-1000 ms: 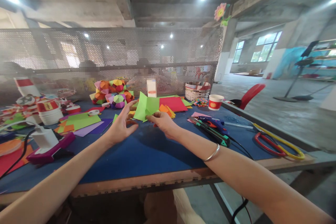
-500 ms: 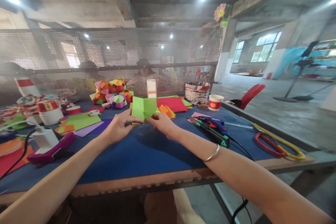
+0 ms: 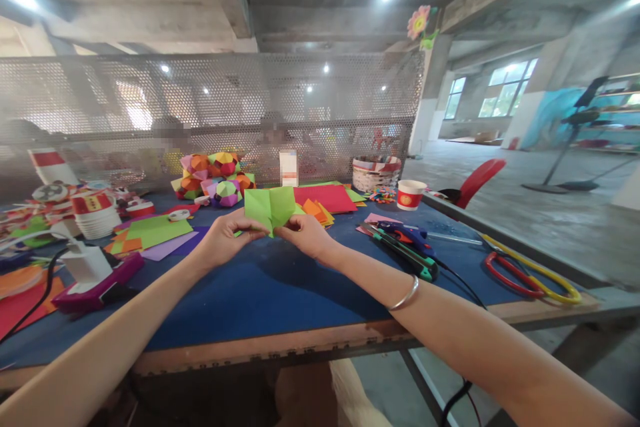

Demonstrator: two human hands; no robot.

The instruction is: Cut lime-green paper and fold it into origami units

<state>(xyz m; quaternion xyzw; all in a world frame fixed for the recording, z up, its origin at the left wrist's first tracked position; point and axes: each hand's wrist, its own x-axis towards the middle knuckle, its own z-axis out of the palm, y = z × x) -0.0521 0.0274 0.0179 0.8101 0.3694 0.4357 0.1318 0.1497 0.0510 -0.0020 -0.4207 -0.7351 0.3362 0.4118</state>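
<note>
A light green sheet of folding paper (image 3: pixel 270 205) is held up above the blue table top, creased down its middle so that its two halves stand at an angle. My left hand (image 3: pixel 227 237) pinches the paper's lower left edge between thumb and fingers. At the lower right edge, near the central crease, my right hand (image 3: pixel 303 233) pinches it too. Both hands are closed on the same sheet. Beyond them lie a red sheet (image 3: pixel 327 197) and small orange folded papers (image 3: pixel 316 209).
Colourful folded-paper balls (image 3: pixel 215 177) and a stack of paper cups (image 3: pixel 95 213) stand at left, with a purple power strip (image 3: pixel 100 283). On the right are a utility knife (image 3: pixel 403 252), red-and-yellow-handled scissors (image 3: pixel 525 277), a cup (image 3: pixel 411 195) and a woven basket (image 3: pixel 376 175).
The green paper has shifted slightly left and down, and its halves have tilted. My left fingers, stretched along the lower edge before, are now bent closer into a pinch. My right hand stays nearly in place.
</note>
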